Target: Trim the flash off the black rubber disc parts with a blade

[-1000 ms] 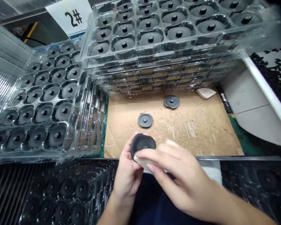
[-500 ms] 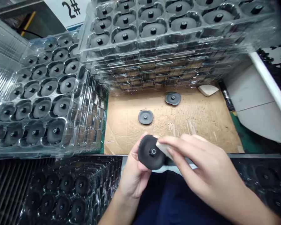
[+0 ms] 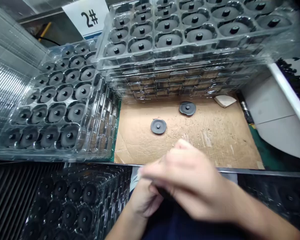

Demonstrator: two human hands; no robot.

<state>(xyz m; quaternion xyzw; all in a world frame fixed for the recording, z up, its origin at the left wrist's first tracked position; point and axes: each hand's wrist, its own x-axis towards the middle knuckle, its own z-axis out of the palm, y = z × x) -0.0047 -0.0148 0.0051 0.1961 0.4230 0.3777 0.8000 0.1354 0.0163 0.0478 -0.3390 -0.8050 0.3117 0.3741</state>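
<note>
Two hands of ours, the left hand (image 3: 146, 201) and the right hand (image 3: 190, 180), were together, blurred, clamped on a black disc (image 3: 162, 191) mostly hidden between them, with more discs (image 3: 158, 126) on the cardboard (image 3: 215, 143) at twelve o'clock.

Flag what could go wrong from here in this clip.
The dark disc is mostly hidden and blurred between the left hand and the right hand, so it might slip and drop onto the clear tray stack below. The loose disc and its neighbour lie outside any tray on the cardboard, so they could perhaps get knocked or scuffed.
</note>
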